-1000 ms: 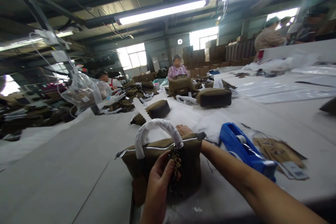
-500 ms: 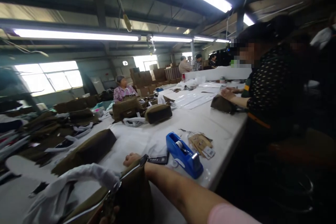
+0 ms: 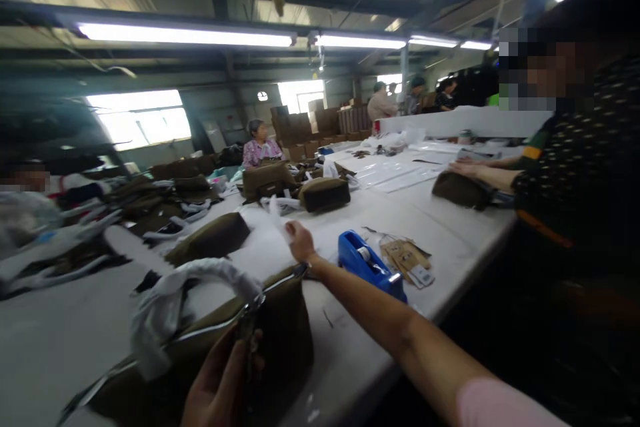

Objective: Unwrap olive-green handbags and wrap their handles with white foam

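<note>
likely soft and light, the bag (image 3: 287,340), lower left, is best held by its wrapped handle (image 3: 213,271). left hand (image 3: 221,377) pinches its charm (image 3: 249,328); right hand (image 3: 301,243) curls mid-frame, grip unclear.

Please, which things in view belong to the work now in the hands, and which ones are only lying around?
In use at the hands:
- front olive bag with white-wrapped handle
- dark charm, pinched by the left hand
- thin white sheets, beside the right hand

Apparently just lying about:
- blue tape dispenser
- brown cards
- other olive bags
</note>
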{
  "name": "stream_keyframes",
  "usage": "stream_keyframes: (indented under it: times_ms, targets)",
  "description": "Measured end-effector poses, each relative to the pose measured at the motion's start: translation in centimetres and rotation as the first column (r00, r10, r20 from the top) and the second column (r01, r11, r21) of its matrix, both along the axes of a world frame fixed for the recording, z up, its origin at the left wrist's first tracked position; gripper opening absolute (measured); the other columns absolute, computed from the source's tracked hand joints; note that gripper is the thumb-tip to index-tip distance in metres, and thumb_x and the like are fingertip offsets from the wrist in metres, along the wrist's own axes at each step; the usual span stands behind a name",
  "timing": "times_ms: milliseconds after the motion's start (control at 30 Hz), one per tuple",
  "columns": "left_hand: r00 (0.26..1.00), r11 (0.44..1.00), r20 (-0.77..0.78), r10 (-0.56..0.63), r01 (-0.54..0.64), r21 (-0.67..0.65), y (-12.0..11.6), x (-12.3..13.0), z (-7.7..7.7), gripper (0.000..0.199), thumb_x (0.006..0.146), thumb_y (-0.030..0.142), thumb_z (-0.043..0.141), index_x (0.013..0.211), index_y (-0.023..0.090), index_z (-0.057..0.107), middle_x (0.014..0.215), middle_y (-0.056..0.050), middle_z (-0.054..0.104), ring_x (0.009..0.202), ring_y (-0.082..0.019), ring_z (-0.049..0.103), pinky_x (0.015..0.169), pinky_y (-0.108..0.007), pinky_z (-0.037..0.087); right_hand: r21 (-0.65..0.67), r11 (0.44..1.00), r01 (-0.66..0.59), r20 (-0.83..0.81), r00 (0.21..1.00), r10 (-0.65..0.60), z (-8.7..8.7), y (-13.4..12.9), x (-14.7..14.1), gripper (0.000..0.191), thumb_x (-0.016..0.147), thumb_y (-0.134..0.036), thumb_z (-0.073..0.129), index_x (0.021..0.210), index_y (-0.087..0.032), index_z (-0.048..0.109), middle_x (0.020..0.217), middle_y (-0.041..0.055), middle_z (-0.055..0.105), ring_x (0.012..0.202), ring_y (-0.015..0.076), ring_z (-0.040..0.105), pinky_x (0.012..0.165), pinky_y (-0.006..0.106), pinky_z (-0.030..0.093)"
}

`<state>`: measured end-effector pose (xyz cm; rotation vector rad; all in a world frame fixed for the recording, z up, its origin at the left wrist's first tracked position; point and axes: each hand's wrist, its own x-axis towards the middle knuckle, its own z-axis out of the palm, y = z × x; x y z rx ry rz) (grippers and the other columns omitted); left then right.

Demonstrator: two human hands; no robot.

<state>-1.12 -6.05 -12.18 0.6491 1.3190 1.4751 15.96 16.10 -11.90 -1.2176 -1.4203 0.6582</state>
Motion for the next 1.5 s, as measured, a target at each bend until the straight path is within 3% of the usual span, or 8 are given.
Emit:
stream_keyframes:
  times_ms: [167, 367, 600, 767, 900, 1133, 1300, 1500]
  targets:
    - [1.000, 0.995, -0.009, -0.009, 0.010, 0.102, -1.2, 1.7, 1.7, 0.079, 0.056, 0.050, 0.095, 0.124, 0.017, 0.069, 0.100, -0.008, 0.079, 0.065, -0.011, 0.068, 0.062, -0.016, 0.058, 0.040, 0.999, -0.003, -0.266, 0.964, 0.013, 0.4, -2.4, 4.2, 0.025, 0.099, -0.035, 0.050, 0.109, -0.015, 0.061, 0.097, 0.0073, 0.073, 0.079, 0.0173, 0.070, 0.071, 0.032, 0.057]
    - [0.999, 0.988, -0.029, 0.044, -0.039, 0.152, -1.2, 2.1, 1.0, 0.073, 0.064, 0.048, 0.091, 0.126, 0.016, 0.068, 0.105, -0.009, 0.077, 0.072, -0.014, 0.069, 0.066, -0.021, 0.060, 0.040, 0.996, 0.083, -0.327, 0.943, -0.066, 0.0, -13.6, 10.7, 0.023, 0.083, -0.030, 0.060, 0.099, -0.018, 0.071, 0.080, 0.0045, 0.073, 0.062, 0.0148, 0.060, 0.055, 0.025, 0.048]
    - [0.988, 0.986, -0.148, 0.036, -0.011, 0.168, -1.7, 4.0, 0.8, 0.065, 0.079, 0.051, 0.077, 0.132, 0.018, 0.061, 0.112, -0.012, 0.074, 0.089, -0.026, 0.074, 0.066, -0.033, 0.063, -0.479, 0.833, -0.279, -0.414, 0.908, 0.066, -2.0, -23.1, 11.0, 0.041, 0.071, -0.045, 0.077, 0.100, -0.016, 0.077, 0.080, 0.0054, 0.074, 0.069, 0.0206, 0.064, 0.059, 0.028, 0.052]
    - [0.674, 0.955, -0.707, 0.212, 0.010, 0.296, -2.2, 5.5, -0.4, 0.043, 0.094, 0.041, 0.059, 0.130, 0.018, 0.065, 0.125, -0.013, 0.071, 0.117, -0.031, 0.067, 0.105, -0.045, 0.052, -0.462, 0.802, -0.379, -0.384, 0.900, 0.205, -3.4, -24.1, 7.2, 0.030, 0.073, -0.037, 0.065, 0.091, -0.016, 0.077, 0.062, 0.0027, 0.066, 0.065, 0.0218, 0.062, 0.060, 0.031, 0.052]
    - [0.540, 0.933, -0.788, 0.295, 0.014, 0.359, -2.2, 6.2, -1.2, 0.044, 0.098, 0.035, 0.052, 0.135, 0.012, 0.060, 0.133, -0.017, 0.067, 0.125, -0.030, 0.062, 0.107, -0.042, 0.049, -0.408, 0.827, -0.388, -0.470, 0.865, 0.174, -3.8, -24.6, 5.9, 0.044, 0.071, -0.056, 0.071, 0.097, -0.020, 0.078, 0.093, 0.0136, 0.075, 0.093, 0.0332, 0.067, 0.085, 0.044, 0.056]
    - [0.519, 0.914, -0.784, 0.340, 0.013, 0.405, -1.7, 6.4, -1.9, 0.040, 0.100, 0.033, 0.054, 0.134, 0.015, 0.061, 0.131, -0.016, 0.067, 0.125, -0.029, 0.061, 0.108, -0.042, 0.046, -0.376, 0.735, -0.565, -0.673, 0.712, 0.203, -4.7, -27.7, 7.6, 0.095, 0.065, -0.099, 0.044, 0.110, -0.022, 0.077, 0.108, 0.0182, 0.075, 0.121, 0.0415, 0.061, 0.101, 0.054, 0.048]
    - [0.551, 0.927, -0.783, 0.290, 0.040, 0.372, -2.2, 5.9, -1.5, 0.040, 0.100, 0.035, 0.052, 0.134, 0.016, 0.062, 0.134, -0.015, 0.066, 0.128, -0.029, 0.059, 0.110, -0.041, 0.044, -0.529, 0.766, -0.364, -0.395, 0.905, 0.157, -3.8, -27.3, 8.2, 0.073, 0.064, -0.076, 0.077, 0.110, -0.019, 0.078, 0.106, 0.0165, 0.077, 0.106, 0.0420, 0.067, 0.098, 0.056, 0.051]
    - [0.633, 0.986, -0.760, 0.147, -0.032, 0.164, -4.5, 4.0, 1.0, 0.047, 0.092, 0.046, 0.064, 0.132, 0.021, 0.060, 0.105, -0.009, 0.078, 0.080, -0.025, 0.075, 0.077, -0.035, 0.058, -0.494, 0.652, -0.575, -0.551, 0.787, 0.277, -4.7, -24.7, 9.4, 0.061, 0.079, -0.064, 0.075, 0.118, -0.017, 0.075, 0.105, 0.0139, 0.078, 0.096, 0.0332, 0.073, 0.087, 0.047, 0.058]
